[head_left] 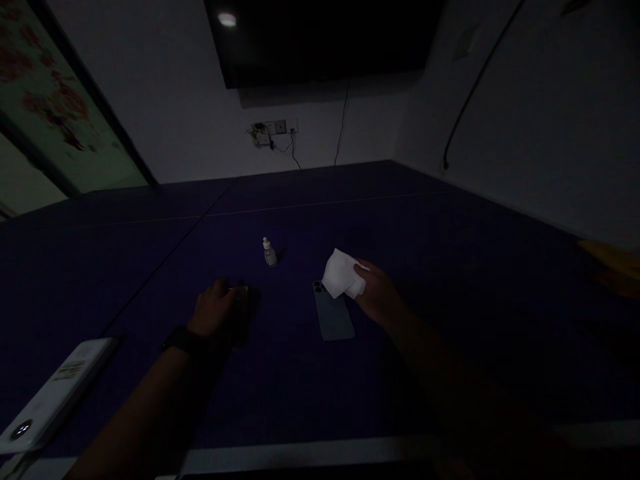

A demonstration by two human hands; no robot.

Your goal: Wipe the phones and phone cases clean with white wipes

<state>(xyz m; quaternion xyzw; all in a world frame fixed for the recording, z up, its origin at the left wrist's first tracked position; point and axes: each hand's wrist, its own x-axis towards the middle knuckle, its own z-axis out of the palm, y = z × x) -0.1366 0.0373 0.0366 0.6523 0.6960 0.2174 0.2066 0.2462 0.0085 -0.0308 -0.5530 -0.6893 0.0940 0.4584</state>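
The scene is very dark. My right hand (377,293) is closed on a crumpled white tissue (343,275), held just above the top end of a phone (333,313) that lies face down on the dark blue table (450,280). My left hand (220,312) rests on the table to the left of the phone, fingers curled over a small object I cannot make out. A black band sits on that wrist. A small white dropper bottle (269,253) stands upright beyond and between the two hands.
A white flat device (55,393) lies at the near left table edge. A dark screen (320,40) hangs on the far wall above a socket with cables (273,130). A yellowish object (613,260) sits at the right edge.
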